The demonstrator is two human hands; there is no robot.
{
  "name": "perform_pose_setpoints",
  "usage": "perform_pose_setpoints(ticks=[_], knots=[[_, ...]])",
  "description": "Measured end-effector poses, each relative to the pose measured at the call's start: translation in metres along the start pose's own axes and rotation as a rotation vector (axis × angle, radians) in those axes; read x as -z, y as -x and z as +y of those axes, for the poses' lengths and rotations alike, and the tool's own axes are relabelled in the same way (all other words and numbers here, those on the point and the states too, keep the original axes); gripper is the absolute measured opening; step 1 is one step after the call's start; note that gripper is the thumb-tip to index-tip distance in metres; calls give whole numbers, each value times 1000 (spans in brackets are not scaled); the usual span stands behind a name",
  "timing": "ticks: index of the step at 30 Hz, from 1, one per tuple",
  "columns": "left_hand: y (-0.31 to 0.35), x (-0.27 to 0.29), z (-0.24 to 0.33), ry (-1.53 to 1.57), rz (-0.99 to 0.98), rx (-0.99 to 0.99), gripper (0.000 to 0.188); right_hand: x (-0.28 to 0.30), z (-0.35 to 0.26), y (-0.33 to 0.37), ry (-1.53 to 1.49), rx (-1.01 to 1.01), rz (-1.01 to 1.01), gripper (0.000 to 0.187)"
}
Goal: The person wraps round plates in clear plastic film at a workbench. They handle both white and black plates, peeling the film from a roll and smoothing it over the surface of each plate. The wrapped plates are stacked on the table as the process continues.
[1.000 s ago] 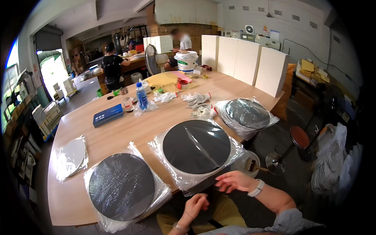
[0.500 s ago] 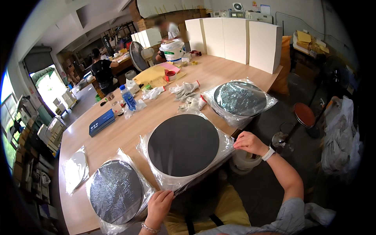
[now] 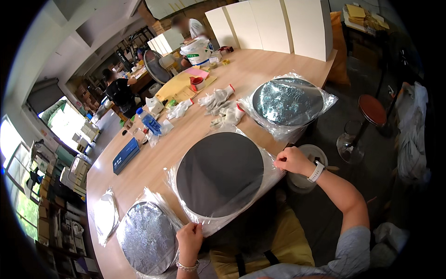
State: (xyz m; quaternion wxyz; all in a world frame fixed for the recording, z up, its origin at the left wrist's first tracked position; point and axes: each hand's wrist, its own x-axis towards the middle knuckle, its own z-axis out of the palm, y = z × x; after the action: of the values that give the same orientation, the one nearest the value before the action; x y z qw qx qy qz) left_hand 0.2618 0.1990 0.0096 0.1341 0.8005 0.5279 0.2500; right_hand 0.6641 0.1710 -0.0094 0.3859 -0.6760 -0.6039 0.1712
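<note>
In front of me on the table edge lies a large dark grey disc (image 3: 220, 174) in clear plastic film (image 3: 214, 227). My left hand (image 3: 189, 242) pinches the film at its near left corner. At the right corner my right hand (image 3: 296, 161) pinches it too, with the fingers closed. Beside my left hand is a disc with a crinkled, shiny covering (image 3: 147, 237). A similar wrapped disc (image 3: 288, 101) lies farther off to the right. Thin white round pieces in film (image 3: 106, 214) rest at the table's left edge.
On the table (image 3: 183, 139) are a blue box (image 3: 126, 156), a blue-capped bottle (image 3: 151, 123), work gloves (image 3: 216, 100), a red tape roll (image 3: 197, 83) and a white bucket (image 3: 196, 51). White panels (image 3: 260, 28) stand behind. A round stool (image 3: 371, 110) is at right. Two people work farther back.
The view has tilted, so the scene appears turned. Both hands keep their pinch on the film's corners, and the disc stays at the table edge.
</note>
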Motion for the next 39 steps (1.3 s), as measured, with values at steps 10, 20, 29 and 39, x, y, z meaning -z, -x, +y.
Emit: perform_pose_setpoints(ticks=[10,20,29,39], knots=[[-6,-3,8,-110,-111,199,28,-17,14,7,145,-61,48,20],[6,-49,53,-308,-157,-420,52,-47,-46,45,473,634,-81,62],[54,-34,63,-248,-181,-602,45,-59,-25,169,-712,29,406,25],[97,-10,82,147,67,-733,31,-54,-73,162,-1252,-503,61,27]])
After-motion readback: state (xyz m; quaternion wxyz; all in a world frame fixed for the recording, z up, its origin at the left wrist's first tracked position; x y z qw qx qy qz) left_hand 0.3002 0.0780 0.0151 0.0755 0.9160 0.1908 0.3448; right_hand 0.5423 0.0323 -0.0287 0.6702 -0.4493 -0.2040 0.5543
